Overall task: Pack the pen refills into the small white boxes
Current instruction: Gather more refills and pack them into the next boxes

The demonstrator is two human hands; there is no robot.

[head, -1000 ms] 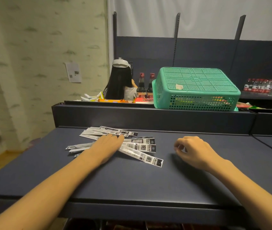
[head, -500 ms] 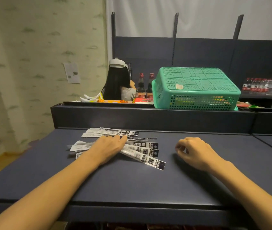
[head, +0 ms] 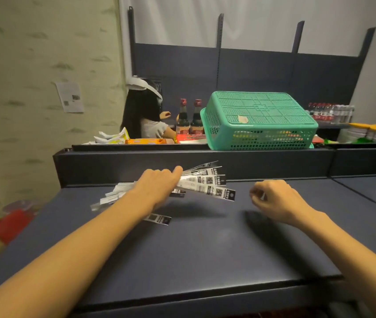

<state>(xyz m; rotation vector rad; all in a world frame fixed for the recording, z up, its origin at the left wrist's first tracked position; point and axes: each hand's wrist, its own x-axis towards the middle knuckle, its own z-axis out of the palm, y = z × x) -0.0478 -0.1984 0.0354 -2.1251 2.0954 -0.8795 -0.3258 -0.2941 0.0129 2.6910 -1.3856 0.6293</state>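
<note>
Behind the dark table [head: 205, 249] a raised ledge [head: 182, 161] carries a green basket [head: 260, 121] and two bottles [head: 190, 118], walling off the far edge. The left hand [head: 157, 187] now grips a fanned bunch of refills [head: 207, 182] lifted off the table, where earlier it lay flat on them; one refill [head: 159, 218] lies beneath the wrist. The right hand [head: 274, 198] hovers loosely curled, holding nothing visible, with bare tabletop between the forearms and toward the near edge.
</note>
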